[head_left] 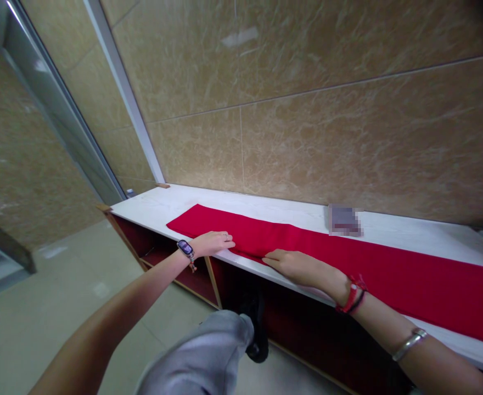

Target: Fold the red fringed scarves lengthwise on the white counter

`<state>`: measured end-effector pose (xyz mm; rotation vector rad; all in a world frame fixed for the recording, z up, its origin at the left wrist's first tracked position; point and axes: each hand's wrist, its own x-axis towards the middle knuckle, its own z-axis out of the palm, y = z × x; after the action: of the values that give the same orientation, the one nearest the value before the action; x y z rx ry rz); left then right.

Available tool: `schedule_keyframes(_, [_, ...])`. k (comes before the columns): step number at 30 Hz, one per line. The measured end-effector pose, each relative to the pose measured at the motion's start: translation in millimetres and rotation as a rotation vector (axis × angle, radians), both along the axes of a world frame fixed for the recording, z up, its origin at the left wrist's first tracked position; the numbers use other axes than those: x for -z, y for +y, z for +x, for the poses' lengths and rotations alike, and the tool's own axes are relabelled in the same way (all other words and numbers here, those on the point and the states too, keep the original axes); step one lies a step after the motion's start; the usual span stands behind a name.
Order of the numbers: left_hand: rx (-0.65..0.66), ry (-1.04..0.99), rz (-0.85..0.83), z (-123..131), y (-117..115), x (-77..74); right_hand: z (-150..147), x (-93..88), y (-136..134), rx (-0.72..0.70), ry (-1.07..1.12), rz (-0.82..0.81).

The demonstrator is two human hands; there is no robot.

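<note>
A long strip of folded red cloth [250,226] lies along a white countertop [229,196], running from left of centre out past the right edge of view. At its near edge, my left hand [213,243] is closed with its fingertips on the fabric; a ring and a wrist band with a screen show on it. A short way to the right, my right hand [293,264] is closed on the same near edge, fingers together. The parts of the fabric under my fingertips are hidden. Red and dark bracelets and a silver bangle circle the right wrist and forearm.
A blurred-out small flat item [343,220] lies behind the cloth near the tiled wall [307,131]. Open shelves [192,274] sit below the counter. My shoe [258,334] is by the lower shelf, above the pale floor [93,274]. A glass panel stands at the left.
</note>
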<state>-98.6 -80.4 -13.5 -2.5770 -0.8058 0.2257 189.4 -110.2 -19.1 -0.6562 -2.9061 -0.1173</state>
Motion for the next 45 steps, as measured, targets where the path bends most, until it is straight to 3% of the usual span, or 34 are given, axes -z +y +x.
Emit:
schedule_keyframes(7, [-0.171, -0.047, 0.082, 13, 1, 6.6, -15, 7.3, 0, 0.085, -0.060, 0.178])
schedule_keyframes(11, [-0.161, -0.057, 0.099, 19, -2, 8.1, -15, 14.3, 3, 0.157, -0.011, 0.231])
schedule_keyframes(17, [-0.134, -0.081, 0.098, 23, -7, 12.7, -13, 13.3, 4, 0.318, -0.005, 0.162])
schedule_keyframes(22, [-0.128, -0.110, 0.063, 22, -9, 11.8, -11, 14.4, 5, 0.241, -0.044, 0.197])
schedule_keyframes(32, [-0.153, -0.163, 0.152, 23, -17, 19.3, -5, 16.6, 10, 0.231, -0.038, 0.233])
schedule_keyframes(37, [-0.084, -0.118, 0.165, 34, -20, 16.2, -5, 19.2, 13, 0.184, -0.041, 0.281])
schedule_keyframes(45, [-0.018, -0.051, 0.148, 23, -21, 13.8, 18, 23.1, 2, 0.086, -0.030, 0.350])
